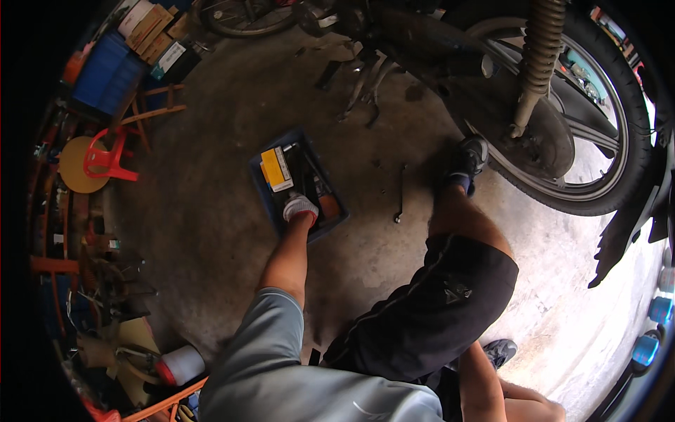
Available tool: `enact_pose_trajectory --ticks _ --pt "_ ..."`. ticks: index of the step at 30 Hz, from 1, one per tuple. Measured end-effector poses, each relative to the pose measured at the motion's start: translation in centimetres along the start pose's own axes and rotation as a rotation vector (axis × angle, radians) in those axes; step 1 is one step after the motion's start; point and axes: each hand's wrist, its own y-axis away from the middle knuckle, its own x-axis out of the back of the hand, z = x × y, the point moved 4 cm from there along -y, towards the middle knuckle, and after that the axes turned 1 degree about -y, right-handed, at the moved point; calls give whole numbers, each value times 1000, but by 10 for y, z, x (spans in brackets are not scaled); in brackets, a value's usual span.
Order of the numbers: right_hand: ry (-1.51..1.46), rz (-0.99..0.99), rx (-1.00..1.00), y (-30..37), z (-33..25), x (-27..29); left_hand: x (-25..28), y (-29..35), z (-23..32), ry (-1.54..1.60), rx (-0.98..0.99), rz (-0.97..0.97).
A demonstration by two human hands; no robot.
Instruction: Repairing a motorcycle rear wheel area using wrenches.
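Note:
My left hand (300, 207), in a whitish knit glove with a red cuff, reaches down into a dark blue plastic tray (330, 228) on the floor. Its fingers point into the tray's shadow, and whether they grip anything is hidden. Just above the hand, a yellow and white box (275, 169) lies in the tray. Dark tools and a brownish-orange piece (328, 207) lie to the right of the glove. My right forearm (480, 387) passes behind my raised leg, which hides the right hand.
A long wrench (401, 193) lies on the concrete floor between the tray and my shoe (471, 156). A motorcycle's rear wheel (590, 200) and shock absorber (538, 67) stand at the upper right. At left are a red plastic chair (105, 160), a blue crate (105, 74) and crowded shelves.

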Motion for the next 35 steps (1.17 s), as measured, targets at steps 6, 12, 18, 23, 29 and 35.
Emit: enact_pose_trajectory --ticks 6,12,18,23,29,35 --pt "10 20 5 -6 6 -6 -31 -10 -9 150 50 -2" --pt "64 58 51 -21 25 -20 -19 -25 -17 -76 -359 -30" --pt "144 142 163 -46 38 -35 19 22 -57 758 -5 -379" --pt "-96 141 6 -33 16 -2 40 93 -83 926 -124 -235" --pt "-341 52 -164 -27 -39 49 27 188 -105 517 -439 -295" --pt "-643 -3 -121 -22 -91 60 -87 201 -110 533 -899 -462"
